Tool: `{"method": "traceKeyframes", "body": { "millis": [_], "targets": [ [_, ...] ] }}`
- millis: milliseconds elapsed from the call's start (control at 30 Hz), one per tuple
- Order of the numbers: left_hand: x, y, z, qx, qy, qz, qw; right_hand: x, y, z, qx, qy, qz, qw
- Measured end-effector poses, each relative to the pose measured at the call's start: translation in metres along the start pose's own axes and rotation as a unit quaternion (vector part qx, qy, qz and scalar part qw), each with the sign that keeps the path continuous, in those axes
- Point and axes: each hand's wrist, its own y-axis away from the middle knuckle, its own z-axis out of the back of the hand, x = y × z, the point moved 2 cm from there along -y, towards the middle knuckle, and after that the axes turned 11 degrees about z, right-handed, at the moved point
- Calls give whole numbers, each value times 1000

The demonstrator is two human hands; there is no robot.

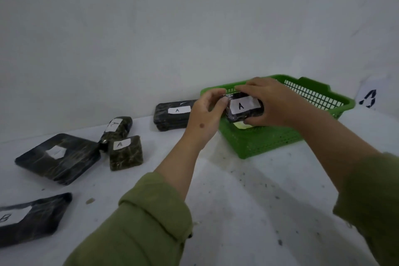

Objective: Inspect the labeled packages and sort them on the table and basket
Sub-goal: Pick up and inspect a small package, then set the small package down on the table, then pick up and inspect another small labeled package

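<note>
A small black wrapped package with a white label marked A is held up over the near left part of the green basket. My right hand grips it from the right side and top. My left hand pinches its left end. On the white table lie more black packages: a long one labeled A left of the basket, a small square one labeled A, a narrow one behind it, a large flat one, and one labeled B at the lower left.
The basket stands against the grey wall at the back right. A white sheet with a dark printed mark is at the far right. Small dark specks dot the white table surface. Green sleeves cover both forearms.
</note>
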Motion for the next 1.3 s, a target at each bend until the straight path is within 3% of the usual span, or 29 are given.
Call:
{"method": "traceKeyframes", "body": {
  "millis": [133, 200, 500, 767, 867, 967, 1067, 1167, 1233, 1300],
  "targets": [
    [29, -20, -7, 24, -265, 10, 964, -40, -20, -20, 80, 13, -37, 996],
    [44, -20, -12, 50, -313, 2, 948, -52, -31, -39, 135, 20, -40, 990],
    [62, -21, -14, 28, -270, -44, 962, -59, -77, -91, 287, 95, 11, 953],
    [64, -20, -13, 30, -226, -49, 972, -58, -76, -105, 284, 146, 4, 948],
    [58, -15, 7, -10, -215, -69, 974, -59, -74, -105, 291, 54, -19, 955],
    [55, -6, 49, -115, -264, -70, 955, -56, -75, -86, 209, -51, -48, 975],
    [58, 11, 104, -233, -358, -30, 904, -38, -84, -50, 34, -83, -67, 994],
    [67, 31, 156, -330, -382, 65, 861, 10, -98, -25, -139, -162, -62, 975],
    [77, 44, 180, -354, -315, 144, 869, 54, -106, -29, -168, -264, -69, 947],
    [86, 54, 189, -342, -231, 178, 893, 97, -113, -57, -101, -349, -87, 928]
  ]
}}
